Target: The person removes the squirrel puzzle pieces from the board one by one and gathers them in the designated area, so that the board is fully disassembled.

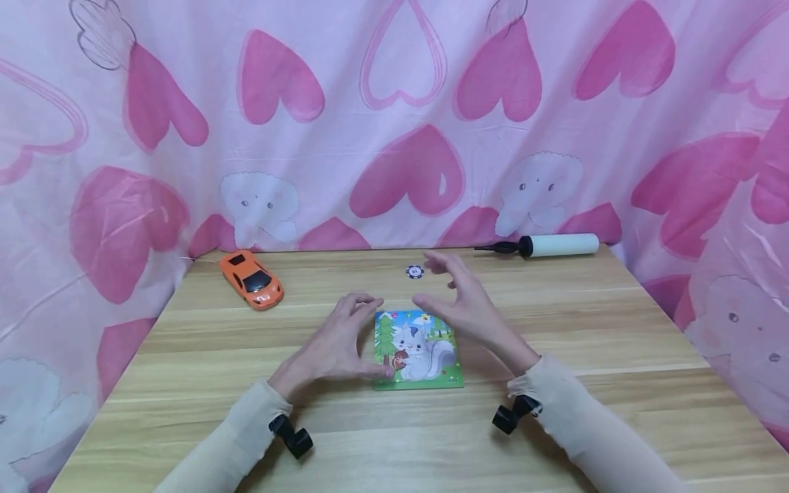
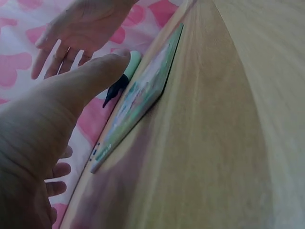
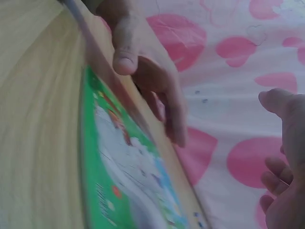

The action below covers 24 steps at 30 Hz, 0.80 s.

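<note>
A flat square picture board (image 1: 419,363) with a grey squirrel holding a nut lies on the wooden table. My left hand (image 1: 335,342) is at the board's left side, thumb and fingers spread apart with nothing held; its thumb overlaps the board's left edge in the head view, and whether it touches cannot be told. Over the board's upper right corner hovers my right hand (image 1: 468,308), its fingers loosely bent and apart from the thumb. In the right wrist view the board (image 3: 126,162) shows its green border, with the left hand (image 3: 152,71) beyond it.
An orange toy car (image 1: 251,279) stands at the back left. Behind the board lies a small poker chip (image 1: 415,272), close to the right fingertips. A white hand pump (image 1: 564,245) with a black nozzle rests along the back edge, before a pink heart-patterned curtain (image 1: 407,171).
</note>
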### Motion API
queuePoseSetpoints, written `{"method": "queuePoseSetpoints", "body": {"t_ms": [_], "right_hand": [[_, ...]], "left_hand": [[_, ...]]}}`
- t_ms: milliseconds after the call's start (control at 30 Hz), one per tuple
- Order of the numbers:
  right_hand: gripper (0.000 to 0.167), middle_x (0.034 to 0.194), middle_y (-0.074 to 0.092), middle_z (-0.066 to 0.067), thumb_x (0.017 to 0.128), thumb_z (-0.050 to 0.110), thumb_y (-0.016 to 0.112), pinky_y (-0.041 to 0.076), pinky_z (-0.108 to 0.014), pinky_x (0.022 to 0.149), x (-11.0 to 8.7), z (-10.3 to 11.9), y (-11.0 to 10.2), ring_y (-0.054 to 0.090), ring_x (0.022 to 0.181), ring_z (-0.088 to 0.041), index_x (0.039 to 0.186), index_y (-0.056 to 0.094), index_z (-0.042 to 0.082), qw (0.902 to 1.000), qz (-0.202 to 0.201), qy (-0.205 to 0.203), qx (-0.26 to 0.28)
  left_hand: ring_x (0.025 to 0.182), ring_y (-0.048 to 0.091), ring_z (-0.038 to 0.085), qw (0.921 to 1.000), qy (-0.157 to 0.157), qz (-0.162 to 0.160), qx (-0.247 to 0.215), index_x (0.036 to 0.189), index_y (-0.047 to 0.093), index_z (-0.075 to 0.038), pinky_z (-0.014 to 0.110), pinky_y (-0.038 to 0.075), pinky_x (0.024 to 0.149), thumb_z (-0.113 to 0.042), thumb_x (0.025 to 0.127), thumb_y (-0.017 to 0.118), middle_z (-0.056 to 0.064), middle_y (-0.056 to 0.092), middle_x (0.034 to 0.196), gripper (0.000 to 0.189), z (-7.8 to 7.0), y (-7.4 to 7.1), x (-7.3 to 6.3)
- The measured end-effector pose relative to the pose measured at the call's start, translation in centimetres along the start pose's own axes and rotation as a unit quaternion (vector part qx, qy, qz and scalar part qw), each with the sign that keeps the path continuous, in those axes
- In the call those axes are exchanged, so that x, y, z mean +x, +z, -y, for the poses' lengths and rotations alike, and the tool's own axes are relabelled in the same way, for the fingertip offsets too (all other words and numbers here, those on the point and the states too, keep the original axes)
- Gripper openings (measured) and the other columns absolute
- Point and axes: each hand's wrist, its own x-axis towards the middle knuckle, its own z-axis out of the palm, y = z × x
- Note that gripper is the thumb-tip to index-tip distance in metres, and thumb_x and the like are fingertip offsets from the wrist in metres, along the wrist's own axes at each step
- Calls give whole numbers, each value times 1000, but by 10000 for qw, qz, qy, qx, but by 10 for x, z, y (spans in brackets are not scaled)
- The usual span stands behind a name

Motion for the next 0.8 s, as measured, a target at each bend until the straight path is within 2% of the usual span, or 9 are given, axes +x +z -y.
{"method": "queuePoseSetpoints", "body": {"t_ms": [133,267,433,533,800], "right_hand": [[80,148,64,-7,99,32,87,48,-68,112,1,-5,21,58,140,-32,168,45,25,9992,335,56,226],[79,147,66,-12,99,33,88,49,-65,116,-2,-11,35,60,140,-37,165,48,21,9969,659,312,298],[74,144,67,-5,97,32,91,54,-52,117,-5,-18,44,65,134,-28,159,57,12,9939,838,716,71],[69,141,67,0,95,33,92,55,-48,115,-6,-20,46,65,129,-23,154,62,12,9913,961,889,-111],[67,136,69,0,91,34,96,52,-47,116,-5,-26,52,63,126,-19,148,67,13,9876,1267,804,-458]], "left_hand": [[157,37,32,9999,103,24,-52,172,40,-8,60,39,129,-81,68,93,11,39,170,138,3,3,0],[156,37,31,9999,9,105,-66,172,41,-8,59,38,129,-82,66,93,10,38,169,139,5,5,0],[155,36,29,9995,-183,265,-30,172,42,-11,56,39,130,-87,64,91,8,36,169,141,7,10,-1],[155,37,28,9993,-246,296,1,172,42,-13,55,39,130,-90,63,90,7,35,169,142,7,12,-1],[154,37,28,9992,-277,294,23,172,43,-14,55,38,130,-92,63,88,7,37,169,141,8,13,-1]]}}
